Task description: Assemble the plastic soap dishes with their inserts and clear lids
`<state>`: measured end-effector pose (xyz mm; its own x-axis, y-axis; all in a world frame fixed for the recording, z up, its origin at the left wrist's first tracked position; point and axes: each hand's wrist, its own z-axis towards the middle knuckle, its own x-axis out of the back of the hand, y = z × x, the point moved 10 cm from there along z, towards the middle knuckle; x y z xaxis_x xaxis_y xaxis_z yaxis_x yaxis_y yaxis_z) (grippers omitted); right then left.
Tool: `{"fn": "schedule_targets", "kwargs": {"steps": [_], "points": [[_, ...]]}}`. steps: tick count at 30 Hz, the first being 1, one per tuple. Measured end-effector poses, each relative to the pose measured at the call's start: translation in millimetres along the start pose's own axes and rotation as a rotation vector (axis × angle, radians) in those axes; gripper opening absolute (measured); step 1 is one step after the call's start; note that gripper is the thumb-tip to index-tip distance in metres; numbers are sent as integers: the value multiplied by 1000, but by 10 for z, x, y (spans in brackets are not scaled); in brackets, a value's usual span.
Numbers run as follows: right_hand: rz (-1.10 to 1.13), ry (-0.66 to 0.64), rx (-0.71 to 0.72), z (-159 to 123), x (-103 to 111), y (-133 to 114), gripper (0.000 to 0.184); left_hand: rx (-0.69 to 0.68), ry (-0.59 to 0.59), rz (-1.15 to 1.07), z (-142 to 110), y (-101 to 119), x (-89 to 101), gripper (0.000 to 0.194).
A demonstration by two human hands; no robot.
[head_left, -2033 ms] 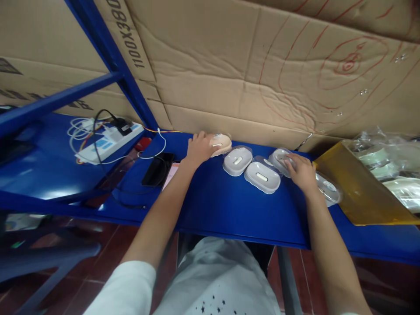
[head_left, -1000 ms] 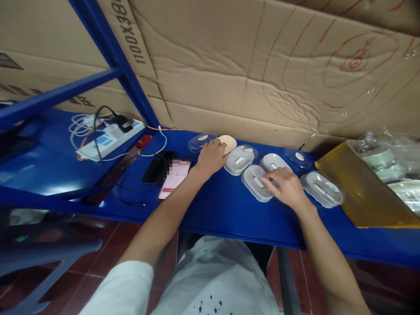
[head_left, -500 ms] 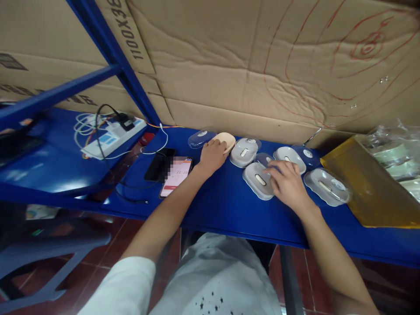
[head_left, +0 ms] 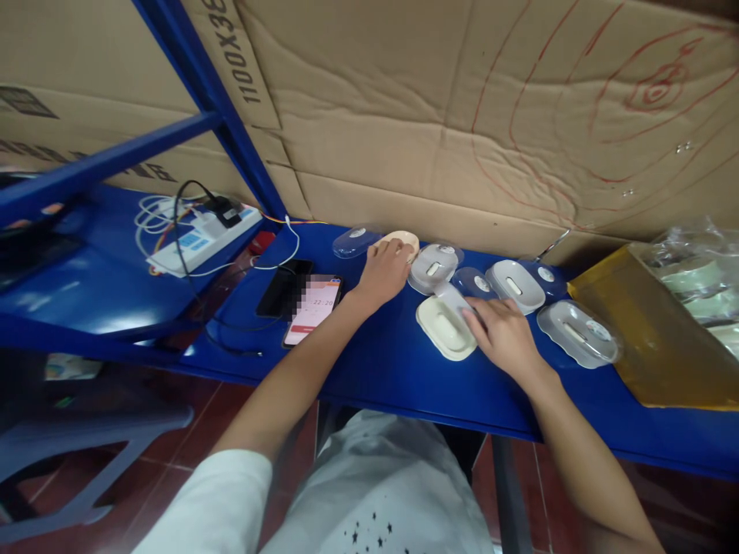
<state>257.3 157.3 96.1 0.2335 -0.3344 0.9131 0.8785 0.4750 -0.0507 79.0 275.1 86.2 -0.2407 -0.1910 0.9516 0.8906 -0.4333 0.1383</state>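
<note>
1. Cream oval plastic piece with a raised ridge (head_left: 446,329) lies on the blue worktop (head_left: 392,369), just beside the right hand (head_left: 501,332), whose fingers grip a thin, tilted, pale plastic tray (head_left: 452,298); a low sweep of that tray could scrape or push the piece
2. A loose pinch at the tray's edge could let it twist and drop
3. The clear oval plastic lid (head_left: 474,283) sits close behind, so a knuckle might nudge it
4. The left hand (head_left: 386,269) curls over a beige oval piece (head_left: 406,240), grip unclear; uneven pressure could make it slide
</note>
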Motion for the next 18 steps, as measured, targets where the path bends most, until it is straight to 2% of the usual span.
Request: {"fn": "schedule_targets", "kwargs": {"steps": [4, 7, 11, 14, 18], "points": [[81, 250, -135, -30, 273, 264, 42, -202, -43, -22, -88, 354, -76, 31], [-8, 356, -234, -83, 387, 477, 42, -245, -60, -15, -138, 493, -170, 41], [-153, 237, -258, -42, 222, 636, 40, -237, -56, -6, -134, 540, -231, 39], [-107, 141, -197, 24, 87, 617, 39, -237, -51, -14, -127, 566, -232, 33], [21, 111, -159, -25, 202, 673, 44, -228, -52, -34, -127, 599, -226, 23]]}}
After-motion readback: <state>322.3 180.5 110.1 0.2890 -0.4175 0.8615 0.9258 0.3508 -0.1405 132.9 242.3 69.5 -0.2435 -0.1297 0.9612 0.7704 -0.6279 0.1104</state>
